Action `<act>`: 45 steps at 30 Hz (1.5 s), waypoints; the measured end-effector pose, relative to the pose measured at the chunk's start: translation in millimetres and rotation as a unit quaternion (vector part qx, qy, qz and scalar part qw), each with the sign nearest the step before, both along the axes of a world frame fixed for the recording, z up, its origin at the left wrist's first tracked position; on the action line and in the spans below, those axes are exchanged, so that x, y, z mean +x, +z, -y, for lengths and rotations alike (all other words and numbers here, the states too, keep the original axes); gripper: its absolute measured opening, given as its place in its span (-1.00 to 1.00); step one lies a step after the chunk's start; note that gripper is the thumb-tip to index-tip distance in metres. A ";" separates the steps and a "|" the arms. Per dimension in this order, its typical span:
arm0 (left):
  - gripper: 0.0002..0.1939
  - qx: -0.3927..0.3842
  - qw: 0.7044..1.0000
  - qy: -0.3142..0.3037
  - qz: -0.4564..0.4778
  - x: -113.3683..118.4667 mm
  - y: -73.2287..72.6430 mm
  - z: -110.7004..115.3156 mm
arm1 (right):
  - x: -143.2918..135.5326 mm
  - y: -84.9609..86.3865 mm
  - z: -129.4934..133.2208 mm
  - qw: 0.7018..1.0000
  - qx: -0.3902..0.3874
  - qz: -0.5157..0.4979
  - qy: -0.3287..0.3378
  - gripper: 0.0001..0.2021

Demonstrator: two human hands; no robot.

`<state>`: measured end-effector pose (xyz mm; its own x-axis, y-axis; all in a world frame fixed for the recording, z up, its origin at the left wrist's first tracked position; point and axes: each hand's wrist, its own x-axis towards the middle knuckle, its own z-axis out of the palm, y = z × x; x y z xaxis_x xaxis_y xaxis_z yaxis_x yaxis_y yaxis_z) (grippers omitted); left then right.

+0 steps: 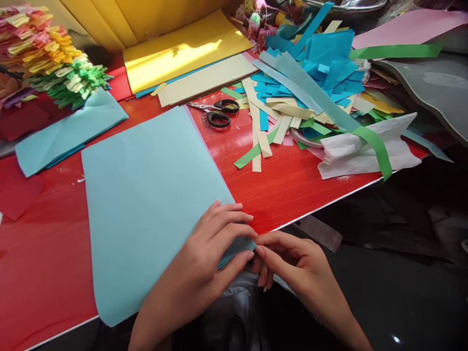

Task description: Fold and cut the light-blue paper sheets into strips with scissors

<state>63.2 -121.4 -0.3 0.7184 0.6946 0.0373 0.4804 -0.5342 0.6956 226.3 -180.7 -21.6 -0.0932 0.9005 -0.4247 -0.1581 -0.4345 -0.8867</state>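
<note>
A large light blue sheet of paper [146, 195] lies in front of me, its lower edge reaching past the table's front edge. A thin lilac layer shows along its right side. My left hand [208, 253] rests on the sheet's lower right part, fingers stretched out and thumb apart from them near the corner. At that same corner, my right hand [296, 268] pinches the paper between thumb and index finger; its other fingers curl underneath. Scissors with black handles [218, 113] lie beyond the sheet, touched by neither hand.
Cut paper strips [270, 112] in several colours pile up at the right, beside crumpled white paper [369, 146]. Yellow paper [190, 48] and cream sheets [208, 80] lie at the back. Folded blue paper [69, 129] and a folded-paper stack [44, 48] are left. The red table's front edge [321, 202] runs diagonally.
</note>
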 end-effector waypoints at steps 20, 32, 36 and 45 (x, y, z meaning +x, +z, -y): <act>-0.71 0.011 0.997 0.075 -0.005 -2.0 0.7 6.0 | -5.9 0.3 0.1 0.992 0.059 0.108 -0.019 -0.93; -0.74 0.050 0.997 0.065 -0.002 0.0 -0.8 8.3 | -1.9 -3.2 1.2 0.998 0.055 0.030 0.021 -0.81; -0.75 0.057 0.997 0.058 0.011 -2.5 -1.1 8.2 | -2.2 -4.0 0.6 0.997 0.060 0.030 0.024 -0.81; -0.80 0.083 0.994 0.074 0.016 -1.6 -3.6 12.7 | -5.5 -6.1 0.1 0.996 0.058 0.061 -0.004 -0.83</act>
<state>61.6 -134.1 -3.9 0.6050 0.7752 0.1816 0.5418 -0.5680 0.6196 220.8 -180.9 -27.6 -0.0402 0.9444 -0.3263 -0.0482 -0.3280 -0.9434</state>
